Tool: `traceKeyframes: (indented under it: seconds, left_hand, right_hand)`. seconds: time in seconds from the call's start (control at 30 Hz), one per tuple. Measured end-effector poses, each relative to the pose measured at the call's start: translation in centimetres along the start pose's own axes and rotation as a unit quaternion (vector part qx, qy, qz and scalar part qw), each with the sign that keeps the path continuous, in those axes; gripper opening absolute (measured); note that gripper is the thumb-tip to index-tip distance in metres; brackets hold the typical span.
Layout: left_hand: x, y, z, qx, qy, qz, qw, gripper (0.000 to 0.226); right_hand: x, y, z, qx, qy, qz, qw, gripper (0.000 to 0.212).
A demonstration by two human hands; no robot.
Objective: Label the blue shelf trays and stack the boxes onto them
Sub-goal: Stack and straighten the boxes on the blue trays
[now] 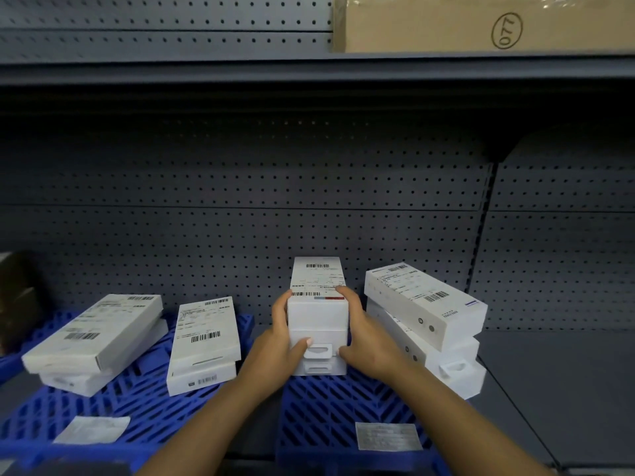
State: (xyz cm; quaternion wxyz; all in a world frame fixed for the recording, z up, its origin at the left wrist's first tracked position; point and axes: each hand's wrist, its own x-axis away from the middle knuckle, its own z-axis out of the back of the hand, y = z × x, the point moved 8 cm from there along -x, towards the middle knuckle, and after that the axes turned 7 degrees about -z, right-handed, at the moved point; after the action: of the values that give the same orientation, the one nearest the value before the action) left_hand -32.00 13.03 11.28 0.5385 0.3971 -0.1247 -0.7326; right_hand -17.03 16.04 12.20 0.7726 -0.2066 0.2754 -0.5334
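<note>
Viewpoint: worn on the head, close to the shelf.
Direction: forward and down, onto the blue slatted plastic trays (144,403).
Views: only one is given.

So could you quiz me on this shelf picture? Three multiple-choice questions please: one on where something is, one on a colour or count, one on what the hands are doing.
1. Where is the cardboard box marked 077?
A. On the upper shelf, top right
B. On the left blue tray
C. In the person's hands

2. What colour are the trays under the white boxes?
A. Green
B. Blue
C. Red

3. What are the two hands doing?
A. Hanging idle
B. Both gripping the middle stack of white boxes
C. Peeling a label

Answers:
1 A: the cardboard box sits on the upper shelf.
2 B: the left tray and right tray are blue.
3 B: the left hand and right hand clasp the middle stack from either side.
</note>
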Motion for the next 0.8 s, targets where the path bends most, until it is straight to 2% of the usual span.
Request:
traceKeyframes:
  seconds: [0.23,0.57,0.67,0.8]
  left_hand:
    - [-0.4,-0.2,0.4,-0.016,-0.009,-0.008,1.000,0.084]
    - [-1.4,0.2,1.3,-0.074,-0.049,-0.008,0.996,0.078]
    - [-1.4,0.8,1.5,-0.101,-0.047,-0.014,0.994,0.084]
    - [-1.2,3.3,2.9,-0.166,0.001,-0.074,0.983,0.100]
  right_hand:
    - [-0.6,0.5,-0.2,0.003,-0.016,-0.018,1.000,0.104]
    - [-0.1,-0.6,0.5,0.032,0.009,-0.002,0.999,0.102]
    - [0.0,-0.7,0.7,0.047,0.005,0.004,0.999,0.105]
    - [1.0,-1.2,2.2,0.059,0.026,0.025,0.998,0.110]
